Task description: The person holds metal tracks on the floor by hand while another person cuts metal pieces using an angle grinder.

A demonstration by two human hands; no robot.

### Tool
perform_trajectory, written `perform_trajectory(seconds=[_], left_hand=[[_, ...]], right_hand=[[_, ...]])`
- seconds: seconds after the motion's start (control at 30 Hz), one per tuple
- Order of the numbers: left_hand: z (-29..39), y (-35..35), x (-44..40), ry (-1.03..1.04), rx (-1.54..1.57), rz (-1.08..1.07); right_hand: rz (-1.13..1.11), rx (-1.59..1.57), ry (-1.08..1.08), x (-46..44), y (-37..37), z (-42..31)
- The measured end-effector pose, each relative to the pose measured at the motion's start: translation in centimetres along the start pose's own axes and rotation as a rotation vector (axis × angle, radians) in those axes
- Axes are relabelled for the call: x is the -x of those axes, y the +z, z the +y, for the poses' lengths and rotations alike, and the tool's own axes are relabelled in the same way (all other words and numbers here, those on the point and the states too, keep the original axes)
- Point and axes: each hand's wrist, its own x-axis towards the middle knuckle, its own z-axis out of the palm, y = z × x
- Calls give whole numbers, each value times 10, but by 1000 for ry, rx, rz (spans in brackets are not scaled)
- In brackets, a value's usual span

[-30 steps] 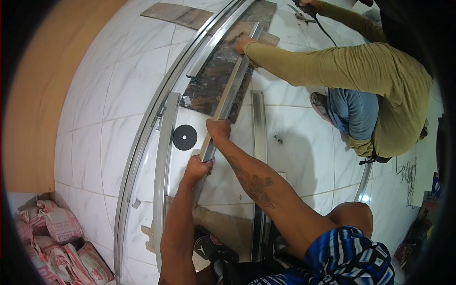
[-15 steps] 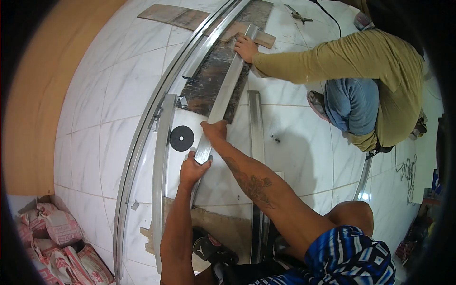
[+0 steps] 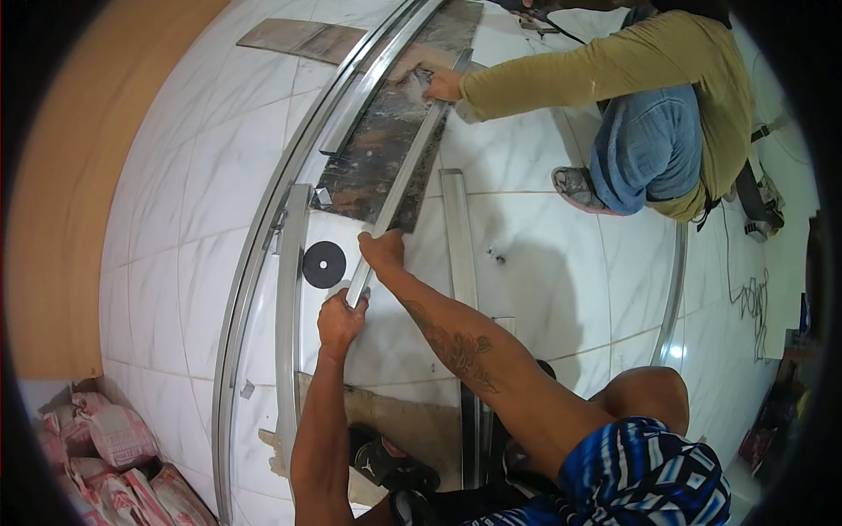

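My left hand (image 3: 340, 319) grips the near end of a narrow metal profile (image 3: 408, 167). Just above it, my right hand (image 3: 383, 251) is wrapped round the same profile. The profile slants up and away over a dark stone-patterned board (image 3: 373, 149). Near its far end, a co-worker's hand (image 3: 444, 86) holds it against the board. A black cutting disc (image 3: 324, 265) lies on the floor to the left of my hands.
Long metal rails (image 3: 254, 254) run along the left, beside a shorter profile (image 3: 292, 289). Another profile (image 3: 458, 228) lies to the right. The co-worker (image 3: 649, 131) squats at the upper right, a dark corded tool in the other hand. Bags (image 3: 118, 430) lie at lower left.
The profile has turned about its length, from its broad face to a narrower one, and shifted left with my hands. The co-worker's other hand has come back into view with the tool.
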Motion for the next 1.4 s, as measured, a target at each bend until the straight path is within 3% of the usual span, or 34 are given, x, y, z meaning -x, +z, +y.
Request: perform_trajectory(seconds=[0.07, 0.17, 0.47, 0.57, 0.67, 0.77, 1.03, 1.17, 1.27, 1.4], left_hand=[[-10, 9, -2, 128, -100, 119], [2, 2, -1, 38, -79, 41], [12, 7, 6, -14, -114, 109], [11, 8, 3, -36, -118, 90], [9, 9, 2, -10, -119, 105], [7, 11, 2, -9, -105, 95], [8, 7, 1, -46, -126, 37], [6, 9, -1, -56, -126, 29], [3, 14, 0, -13, -102, 107], [1, 15, -1, -23, -111, 82]], right_hand=[[-23, -6, -13, -1, 0, 1], [-33, -2, -1, -5, 2, 3], [-143, -99, 44, -29, 17, 24], [-115, -112, 59, -24, 16, 19], [119, -61, -53, -42, 44, 42], [147, -72, -65, -45, 47, 47], [131, -75, -156, -53, 50, 57], [-113, -102, -29, -48, 32, 44], [26, -152, -78, -44, 37, 45], [-17, -157, -56, -30, 24, 30]])
